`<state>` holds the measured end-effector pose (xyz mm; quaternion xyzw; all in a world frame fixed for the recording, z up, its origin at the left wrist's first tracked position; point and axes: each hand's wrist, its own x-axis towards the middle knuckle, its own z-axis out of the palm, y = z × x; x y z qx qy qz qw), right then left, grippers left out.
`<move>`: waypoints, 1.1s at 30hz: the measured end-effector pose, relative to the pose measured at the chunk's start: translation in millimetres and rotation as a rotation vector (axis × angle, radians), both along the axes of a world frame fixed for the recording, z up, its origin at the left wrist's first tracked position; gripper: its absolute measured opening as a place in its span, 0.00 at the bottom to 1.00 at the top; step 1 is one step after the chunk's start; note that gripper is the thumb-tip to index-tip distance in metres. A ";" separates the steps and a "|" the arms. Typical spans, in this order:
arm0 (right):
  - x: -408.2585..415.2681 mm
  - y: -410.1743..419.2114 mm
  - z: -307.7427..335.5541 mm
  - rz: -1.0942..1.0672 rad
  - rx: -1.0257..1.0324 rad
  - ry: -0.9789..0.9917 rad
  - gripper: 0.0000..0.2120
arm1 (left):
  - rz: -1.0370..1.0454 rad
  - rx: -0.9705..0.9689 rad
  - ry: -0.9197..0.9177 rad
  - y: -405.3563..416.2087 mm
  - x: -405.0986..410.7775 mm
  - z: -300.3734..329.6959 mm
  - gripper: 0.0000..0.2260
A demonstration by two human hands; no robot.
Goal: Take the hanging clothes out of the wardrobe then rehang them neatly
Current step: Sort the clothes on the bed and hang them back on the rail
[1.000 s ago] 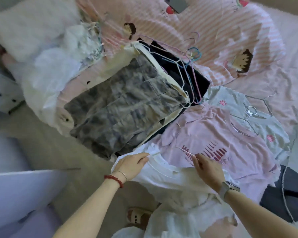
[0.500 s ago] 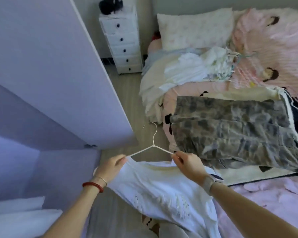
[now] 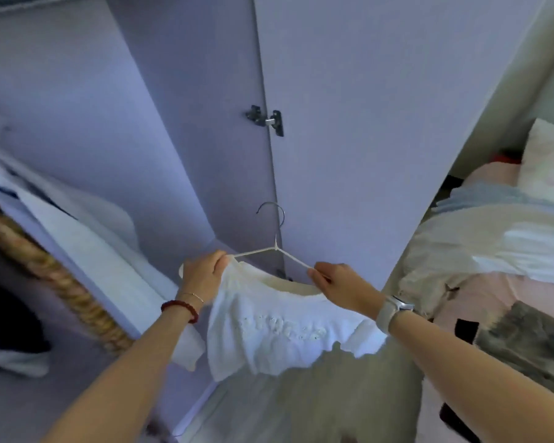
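Holding a white T-shirt (image 3: 279,327) on a white hanger (image 3: 275,249), spread between both hands in front of the open wardrobe (image 3: 186,129). Left hand (image 3: 202,276) clamped on the hanger's left arm and the shirt's shoulder; right hand (image 3: 336,282) pinching the right arm at the neckline. Hook (image 3: 274,212) standing up just beyond the knuckles, close to the wardrobe door (image 3: 381,123), with the hinge (image 3: 266,118) higher up. Rail (image 3: 29,4) far above and to the left of the left hand, barely in view. Best done, probably, by levelling the shoulders on the hanger first, then shifting one hand to the neck below the hook, lifting up and leftward, and keeping the hook turned toward the rail. Worth watching: the hem snagging on the folded clothes (image 3: 87,251) below the left hand. Bed (image 3: 509,257) with the waiting heap off to the right of the right hand.
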<state>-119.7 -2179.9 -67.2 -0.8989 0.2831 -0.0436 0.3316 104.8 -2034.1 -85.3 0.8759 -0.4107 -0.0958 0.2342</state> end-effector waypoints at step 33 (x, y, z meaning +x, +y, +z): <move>444.1 91.6 171.4 0.301 -0.006 -0.597 0.13 | 0.557 -0.226 -0.673 86.9 208.8 111.8 0.23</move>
